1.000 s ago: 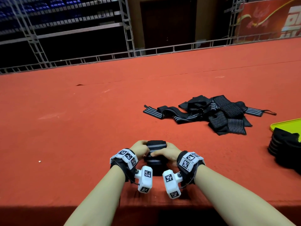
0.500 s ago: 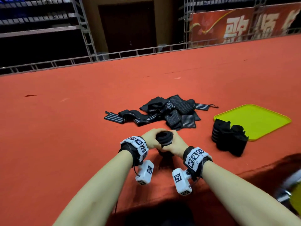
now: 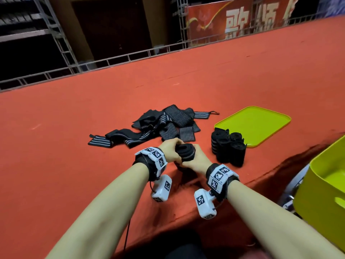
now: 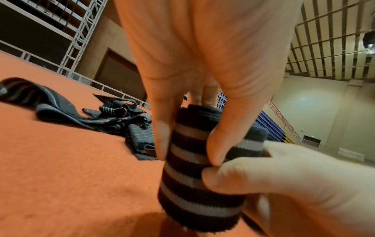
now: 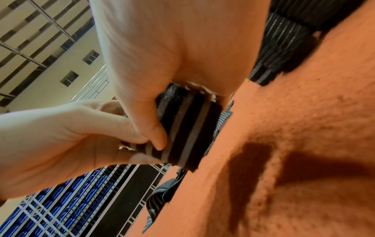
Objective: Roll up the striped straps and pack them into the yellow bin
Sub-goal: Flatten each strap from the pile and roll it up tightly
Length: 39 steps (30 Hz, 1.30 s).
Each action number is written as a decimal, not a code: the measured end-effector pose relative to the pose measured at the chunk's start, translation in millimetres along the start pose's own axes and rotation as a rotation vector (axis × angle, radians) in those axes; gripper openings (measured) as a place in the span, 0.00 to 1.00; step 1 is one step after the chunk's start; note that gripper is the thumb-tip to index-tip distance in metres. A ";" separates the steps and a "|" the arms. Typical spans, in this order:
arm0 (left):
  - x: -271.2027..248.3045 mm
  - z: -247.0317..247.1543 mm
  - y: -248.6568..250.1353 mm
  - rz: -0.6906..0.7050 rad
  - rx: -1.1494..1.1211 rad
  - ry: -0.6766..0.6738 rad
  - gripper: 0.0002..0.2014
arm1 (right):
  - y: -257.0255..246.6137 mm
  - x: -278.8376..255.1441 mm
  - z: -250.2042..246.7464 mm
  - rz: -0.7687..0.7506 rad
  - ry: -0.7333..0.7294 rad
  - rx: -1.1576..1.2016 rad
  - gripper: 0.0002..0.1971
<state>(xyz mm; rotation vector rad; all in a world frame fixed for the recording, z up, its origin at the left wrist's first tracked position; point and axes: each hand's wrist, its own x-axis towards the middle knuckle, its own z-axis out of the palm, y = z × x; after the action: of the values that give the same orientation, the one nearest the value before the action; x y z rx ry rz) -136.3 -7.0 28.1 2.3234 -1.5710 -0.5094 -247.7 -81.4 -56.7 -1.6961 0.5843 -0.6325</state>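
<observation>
A rolled black strap with grey stripes [image 3: 185,151] [image 4: 199,174] [image 5: 189,133] stands on end just above the red carpet, held between both hands. My left hand [image 3: 170,150] grips its left side with thumb and fingers [image 4: 162,136] curled round it. My right hand [image 3: 196,161] pinches its right side, thumb [image 5: 150,128] pressed on the stripes. A heap of loose striped straps [image 3: 162,126] lies beyond. Three rolled straps [image 3: 228,148] stand to the right. The yellow bin [image 3: 321,186] sits low at the right edge, off the platform.
A flat yellow tray [image 3: 255,124] lies on the carpet behind the rolled straps. The red carpeted platform [image 3: 74,146] ends at a front edge near my forearms. Metal railings [image 3: 112,58] and racking run along the far side.
The roll has turned from lying flat to standing on end in both hands. My view has swung right, bringing the tray, the finished rolls and the yellow bin into sight.
</observation>
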 end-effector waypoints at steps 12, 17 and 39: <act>42.9 16.5 14.2 -0.180 -0.048 0.136 0.21 | 33.2 -7.1 -28.5 0.476 0.156 -0.030 0.08; 63.4 19.4 21.9 -0.171 -0.054 0.113 0.28 | 30.5 0.5 -34.2 0.507 0.095 0.007 0.10; 110.2 50.4 48.7 -0.173 0.028 0.065 0.35 | 44.7 19.9 -45.6 0.442 0.136 -0.317 0.21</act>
<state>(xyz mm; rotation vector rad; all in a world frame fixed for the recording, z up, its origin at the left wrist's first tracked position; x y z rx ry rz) -161.2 -129.4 -10.2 2.4842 -1.3649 -0.4486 -266.5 -136.2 -90.2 -1.7405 1.1674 -0.3480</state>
